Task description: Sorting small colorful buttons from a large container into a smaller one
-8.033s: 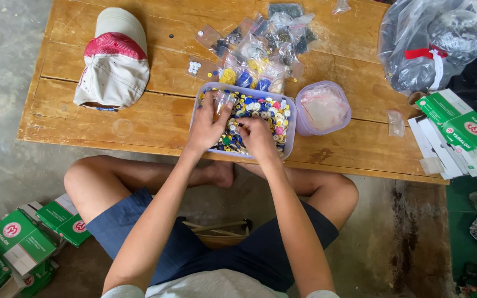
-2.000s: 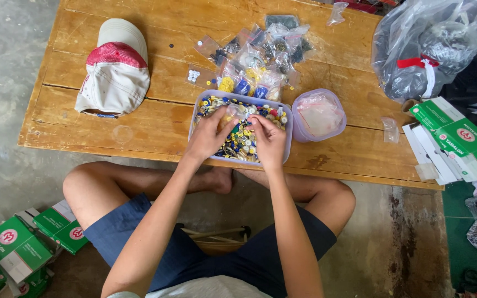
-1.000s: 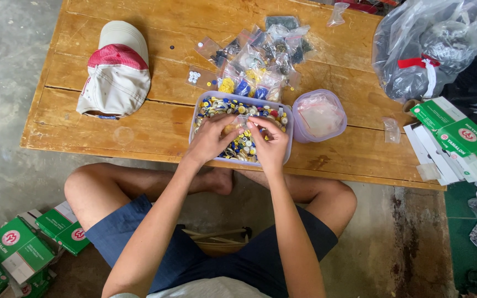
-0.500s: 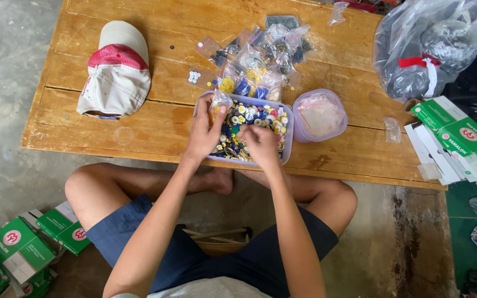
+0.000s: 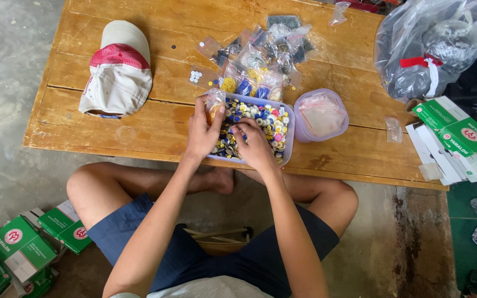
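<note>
Two hands work at a clear tub (image 5: 288, 132) of mixed coloured buttons (image 5: 260, 124) that sits near the front edge of a wooden table (image 5: 139, 127). The left hand (image 5: 202, 132) is raised over the tub's left end, its fingers pinched on a small clear bag (image 5: 214, 101) that stands up just above the rim. The right hand (image 5: 256, 144) lies low in the tub, fingers curled narrow down among the buttons; whether they grip one cannot be told, since the hand covers them.

Just behind the tub, touching its far rim, spreads a heap of small filled bags (image 5: 260, 60), some with yellow and blue contents. Just right of the tub stands a round lid or bowl (image 5: 321, 116) of pale purple plastic with clear bags inside it. A white and red cap (image 5: 118, 72) rests well to the left, apart from the tub. One large grey plastic sack (image 5: 432, 44) tied with red sits at the table's far right corner, and green and white boxes (image 5: 459, 135) lie at the right edge. More such boxes (image 5: 23, 248) lie on the floor at the left, beside the person's bare knee (image 5: 84, 185).
</note>
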